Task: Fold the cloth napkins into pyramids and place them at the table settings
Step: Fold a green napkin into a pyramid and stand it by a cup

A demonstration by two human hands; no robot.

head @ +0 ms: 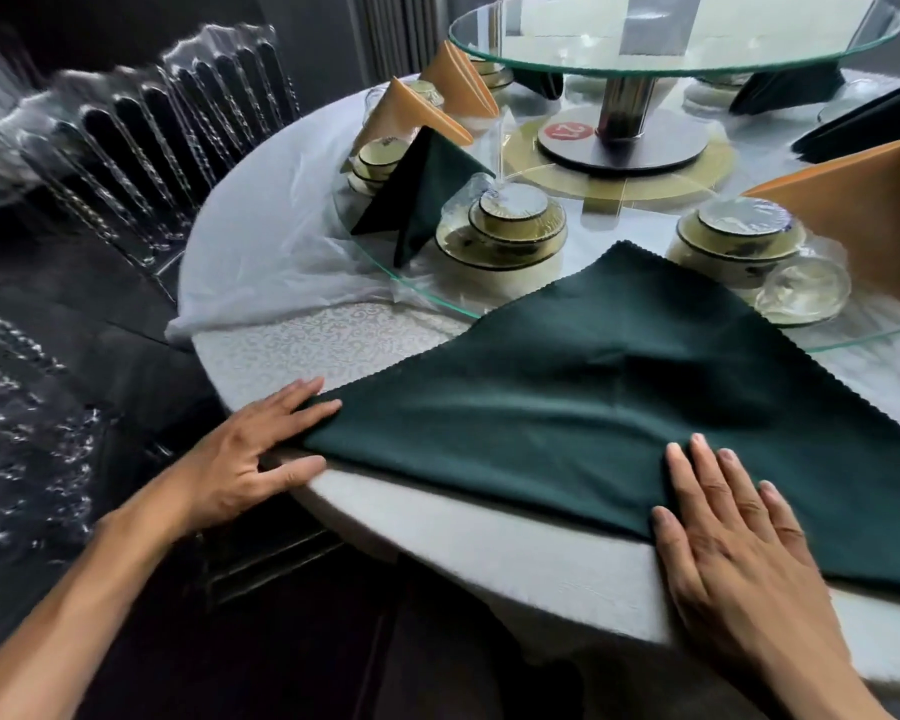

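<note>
Two bare hands work at the near rim of a round white-clothed desk [567, 574]. Right hand [733, 532] lies flat, fingers straight, pressing a dark green cloth napkin with zigzag edges [593, 397]. Left hand [250, 449], fingers spread and relaxed, touches the napkin's left corner at the desk's curved edge. Its far corner overlaps a clear glass disc [385, 283] carrying cream stacked bowls [505, 231], a folded green pyramid napkin [417, 194] and orange folded pyramids [863, 210]. Bare cloth lies left of the napkin. Farther off, a red round label [568, 131] reads "27" upside down.
</note>
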